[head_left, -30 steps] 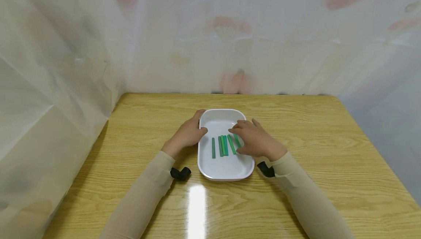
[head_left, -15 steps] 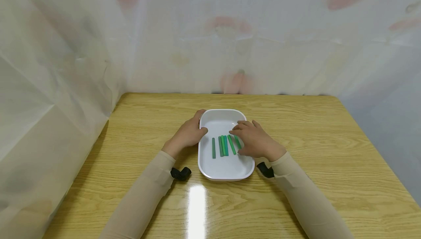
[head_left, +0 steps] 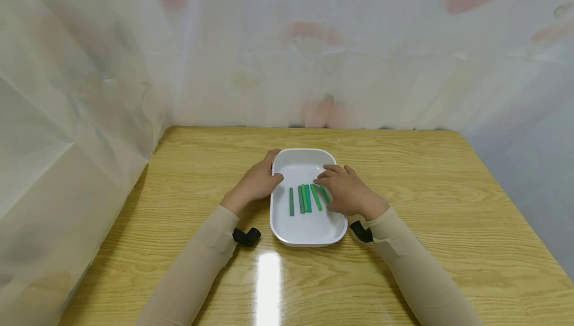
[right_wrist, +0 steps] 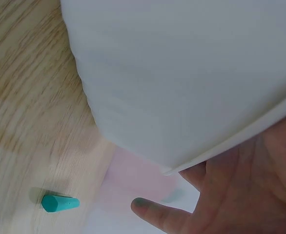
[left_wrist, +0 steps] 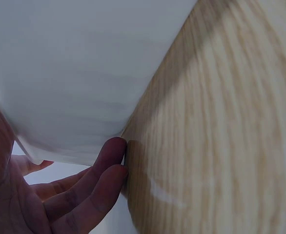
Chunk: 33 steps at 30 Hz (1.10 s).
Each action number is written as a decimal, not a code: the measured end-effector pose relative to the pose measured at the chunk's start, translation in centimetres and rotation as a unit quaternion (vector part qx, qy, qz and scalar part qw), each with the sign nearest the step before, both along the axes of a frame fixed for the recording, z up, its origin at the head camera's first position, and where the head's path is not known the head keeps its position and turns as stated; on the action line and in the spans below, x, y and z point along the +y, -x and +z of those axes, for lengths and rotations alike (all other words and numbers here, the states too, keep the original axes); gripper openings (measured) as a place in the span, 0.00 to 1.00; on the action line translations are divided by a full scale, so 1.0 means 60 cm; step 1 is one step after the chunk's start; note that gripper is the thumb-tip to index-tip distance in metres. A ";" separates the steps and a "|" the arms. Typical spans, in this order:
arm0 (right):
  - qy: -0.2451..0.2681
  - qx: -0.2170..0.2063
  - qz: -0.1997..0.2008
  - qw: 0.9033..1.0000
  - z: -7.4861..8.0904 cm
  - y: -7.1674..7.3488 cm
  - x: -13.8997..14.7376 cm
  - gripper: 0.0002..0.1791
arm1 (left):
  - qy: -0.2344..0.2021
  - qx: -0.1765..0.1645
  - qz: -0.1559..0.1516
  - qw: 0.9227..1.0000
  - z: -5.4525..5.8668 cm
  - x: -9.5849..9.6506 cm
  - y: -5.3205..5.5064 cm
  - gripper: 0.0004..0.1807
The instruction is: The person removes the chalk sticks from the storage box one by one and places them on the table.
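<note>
A white tray stands on the table, with several chalk-like sticks in greens and teal on its floor. My left hand grips the tray's left side, thumb over the rim; in the left wrist view its fingers press the outer wall. Over the right part of the tray, my right hand has its fingers spread above the rightmost green stick, partly covering it. Whether it touches that stick is hidden. A grey-green stick lies apart at the left; a bright green stick leans beside the middle group.
In the right wrist view a teal stick lies on the wooden table outside the tray. Black curved pieces sit at both wrists. Pale patterned sheeting hangs behind and at the sides.
My right hand has shifted slightly right, and its thumb sits a little farther from the leaning bright green stick. The left hand and tray stay where they were.
</note>
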State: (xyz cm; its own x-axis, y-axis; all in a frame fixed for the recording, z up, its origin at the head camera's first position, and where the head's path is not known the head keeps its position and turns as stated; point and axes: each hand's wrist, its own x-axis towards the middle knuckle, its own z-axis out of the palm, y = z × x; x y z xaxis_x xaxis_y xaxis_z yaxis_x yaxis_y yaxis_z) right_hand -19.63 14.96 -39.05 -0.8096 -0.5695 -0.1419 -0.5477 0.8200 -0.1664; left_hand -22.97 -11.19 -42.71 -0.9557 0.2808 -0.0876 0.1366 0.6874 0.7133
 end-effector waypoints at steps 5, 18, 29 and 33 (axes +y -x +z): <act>-0.001 0.000 -0.003 1.000 -0.001 0.000 -0.001 0.35 | 0.002 -0.002 -0.001 1.000 0.003 0.000 -0.001 0.39; -0.001 0.001 -0.008 1.000 -0.002 -0.002 -0.003 0.34 | 0.001 -0.007 0.001 1.000 0.004 0.001 -0.003 0.39; -0.006 0.001 -0.008 1.000 0.000 -0.003 -0.003 0.35 | -0.001 -0.006 0.001 1.000 0.002 0.000 -0.002 0.39; -0.009 0.002 -0.006 1.000 -0.001 -0.002 -0.004 0.35 | -0.001 -0.005 0.002 1.000 0.000 0.000 -0.001 0.39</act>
State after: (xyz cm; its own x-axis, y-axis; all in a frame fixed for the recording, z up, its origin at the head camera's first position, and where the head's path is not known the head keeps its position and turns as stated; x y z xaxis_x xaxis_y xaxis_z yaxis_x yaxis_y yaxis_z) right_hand -19.49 14.74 -39.10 -0.8170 -0.5571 -0.1485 -0.5385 0.8294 -0.1489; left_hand -22.93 -11.19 -42.71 -0.9558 0.2779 -0.0960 0.1276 0.6861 0.7162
